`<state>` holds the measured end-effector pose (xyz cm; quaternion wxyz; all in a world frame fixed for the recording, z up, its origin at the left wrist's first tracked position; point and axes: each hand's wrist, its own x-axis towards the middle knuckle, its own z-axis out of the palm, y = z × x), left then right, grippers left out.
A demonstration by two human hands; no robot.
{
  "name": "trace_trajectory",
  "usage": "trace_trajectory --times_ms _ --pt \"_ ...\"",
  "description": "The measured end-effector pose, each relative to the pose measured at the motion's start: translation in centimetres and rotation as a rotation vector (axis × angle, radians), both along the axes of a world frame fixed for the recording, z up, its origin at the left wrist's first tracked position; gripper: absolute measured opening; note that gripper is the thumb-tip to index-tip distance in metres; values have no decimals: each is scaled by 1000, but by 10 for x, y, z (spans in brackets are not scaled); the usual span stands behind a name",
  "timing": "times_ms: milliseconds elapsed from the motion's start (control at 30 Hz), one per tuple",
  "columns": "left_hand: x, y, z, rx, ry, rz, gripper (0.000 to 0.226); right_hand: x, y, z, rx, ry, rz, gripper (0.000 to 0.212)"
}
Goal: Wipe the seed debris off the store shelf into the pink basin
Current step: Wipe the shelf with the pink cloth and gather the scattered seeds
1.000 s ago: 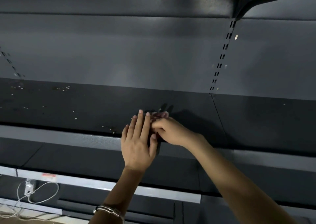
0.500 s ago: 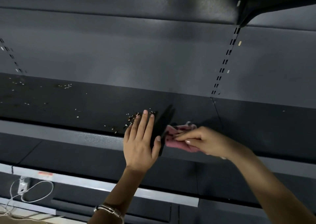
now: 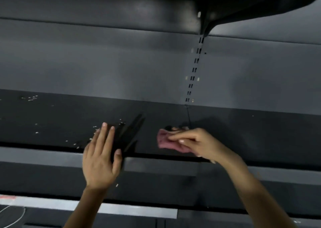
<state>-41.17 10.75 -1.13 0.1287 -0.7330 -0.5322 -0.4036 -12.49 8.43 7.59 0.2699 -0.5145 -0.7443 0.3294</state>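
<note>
My right hand (image 3: 192, 140) grips a pink cloth (image 3: 165, 140) and presses it on the dark store shelf (image 3: 243, 132), right of centre. My left hand (image 3: 100, 158) stands edge-on at the shelf's front, fingers straight, a dark flat thing behind it that I cannot make out. Pale seed debris (image 3: 97, 130) lies just left of and around the left fingertips. More seeds (image 3: 31, 98) are scattered at the shelf's far left back. No pink basin is in view.
The grey back panel carries a slotted upright (image 3: 194, 71). A black shelf bracket (image 3: 243, 5) overhangs at top right. Lower shelves with grey price rails (image 3: 52, 205) run below. A white cable (image 3: 13, 217) lies at bottom left.
My right hand has drawn the pink cloth rightward, away from my left hand, baring a small heap of seeds by the left fingers. My left hand has stayed at the shelf's front.
</note>
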Motion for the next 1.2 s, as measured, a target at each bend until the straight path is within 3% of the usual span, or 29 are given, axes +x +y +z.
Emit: trace_trajectory --times_ms 200,333,467,533,667,900,1033,1200 --pt "4 0 2 29 20 35 56 210 -58 -8 46 -209 -565 39" --pt "11 -5 7 -10 17 90 56 278 -53 -19 -91 -465 -908 40" --pt "59 -18 15 -17 65 22 53 280 -12 -23 -184 -628 -865 63" --pt "85 -21 15 -37 58 27 51 268 14 -30 -128 -611 -804 58" --pt "91 -19 14 -68 14 94 51 204 43 -27 60 -347 -624 39" --pt "92 -22 16 -80 50 64 49 107 56 -16 -71 -80 -141 36" --pt "91 -23 14 -91 31 85 49 124 41 -17 29 -4 -243 36" --pt "91 -23 16 -102 17 58 46 178 25 -24 63 -141 -463 32"
